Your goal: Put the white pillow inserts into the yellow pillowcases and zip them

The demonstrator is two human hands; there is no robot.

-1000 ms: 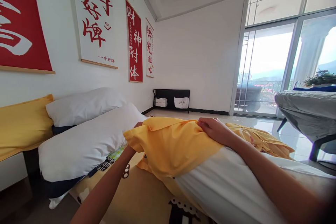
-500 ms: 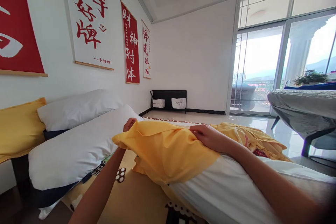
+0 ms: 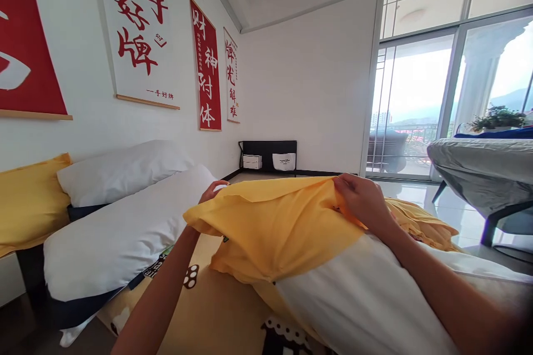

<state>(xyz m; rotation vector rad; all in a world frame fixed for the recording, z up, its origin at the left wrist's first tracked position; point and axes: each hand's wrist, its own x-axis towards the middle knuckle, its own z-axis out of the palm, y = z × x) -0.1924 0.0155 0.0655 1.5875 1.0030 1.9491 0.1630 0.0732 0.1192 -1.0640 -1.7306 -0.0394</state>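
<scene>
A yellow pillowcase [image 3: 266,233] stretches between my hands over one end of a white pillow [image 3: 345,294]. My left hand [image 3: 212,193] grips the far left edge of the cloth; its fingers are partly hidden behind the fabric. At the upper right edge, my right hand [image 3: 361,199] pinches the pillowcase between thumb and fingers, holding it raised. The rest of the white pillow runs bare toward my right forearm. Beneath lies a beige patterned bed sheet [image 3: 216,310].
White pillows [image 3: 120,244] lie at the left, beside a yellow pillow [image 3: 33,199]. Crumpled yellow bedding [image 3: 425,222] spreads at the right, near a grey covered table [image 3: 483,166]. A low black rack [image 3: 266,147] stands against the far wall.
My right hand has moved up and to the right, lifting the pillowcase's edge and pulling it taut. My left hand has risen slightly, still holding its edge.
</scene>
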